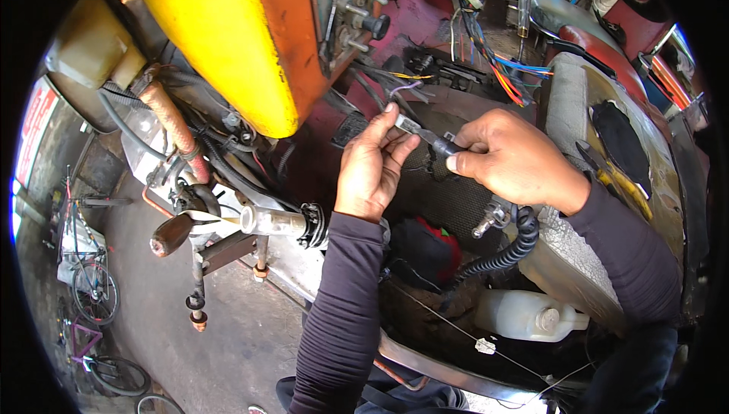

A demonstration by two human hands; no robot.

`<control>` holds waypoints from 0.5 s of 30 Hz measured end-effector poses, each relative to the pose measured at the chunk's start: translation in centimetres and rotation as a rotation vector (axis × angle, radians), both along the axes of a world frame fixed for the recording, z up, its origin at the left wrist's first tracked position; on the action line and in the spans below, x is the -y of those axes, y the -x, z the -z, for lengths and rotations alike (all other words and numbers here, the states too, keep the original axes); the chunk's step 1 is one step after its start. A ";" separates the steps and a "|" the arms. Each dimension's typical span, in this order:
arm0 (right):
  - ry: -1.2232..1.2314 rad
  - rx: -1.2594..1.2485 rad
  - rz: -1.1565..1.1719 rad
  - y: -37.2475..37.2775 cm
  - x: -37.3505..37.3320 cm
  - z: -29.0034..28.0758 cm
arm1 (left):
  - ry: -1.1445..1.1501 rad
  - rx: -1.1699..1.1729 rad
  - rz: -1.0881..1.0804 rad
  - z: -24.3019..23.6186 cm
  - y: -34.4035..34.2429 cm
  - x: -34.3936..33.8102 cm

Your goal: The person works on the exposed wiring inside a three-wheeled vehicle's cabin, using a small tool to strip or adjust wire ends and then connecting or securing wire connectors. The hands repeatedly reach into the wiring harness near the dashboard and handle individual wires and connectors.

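Note:
In front of me, my left hand (372, 165) pinches a small pale block-like piece (408, 124) between thumb and fingers. A thin purple wire (404, 87) curves just beyond the fingertips. My right hand (512, 157) grips a short black piece (442, 145) with thumb and forefinger. Its narrow grey-black end reaches to the pale piece, and the two seem to touch. Whether the black piece is a tool or tape I cannot tell. Both hands are above a dark textured mat (456, 200) inside a worn vehicle cab.
A yellow and orange panel (228, 34) stands at the upper left. Loose coloured wires (493, 57) hang ahead. Yellow-handled pliers (611, 175) lie on the torn seat (577, 102). Below are a coiled black cable (509, 251) and a whitish jug (524, 315). Bicycles (95, 292) stand far left.

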State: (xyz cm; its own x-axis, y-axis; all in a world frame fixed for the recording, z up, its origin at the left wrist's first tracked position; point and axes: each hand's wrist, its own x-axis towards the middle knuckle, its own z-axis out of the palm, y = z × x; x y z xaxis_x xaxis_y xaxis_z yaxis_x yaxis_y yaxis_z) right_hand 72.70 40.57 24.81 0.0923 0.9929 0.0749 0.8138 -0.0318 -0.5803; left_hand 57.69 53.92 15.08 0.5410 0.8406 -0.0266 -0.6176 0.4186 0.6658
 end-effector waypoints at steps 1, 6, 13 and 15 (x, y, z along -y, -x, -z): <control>-0.016 -0.007 -0.003 0.0 0.0 0.0 | -0.011 -0.009 0.014 -0.1 -0.1 0.1; -0.037 0.013 -0.017 -0.5 -0.1 0.1 | -0.009 -0.019 0.031 -0.2 -0.2 0.0; -0.078 0.137 -0.074 -0.5 -0.9 1.0 | 0.001 -0.030 0.025 0.6 0.4 -0.3; -0.042 0.169 -0.057 -0.7 -0.7 1.0 | -0.015 0.040 0.034 0.1 0.3 0.4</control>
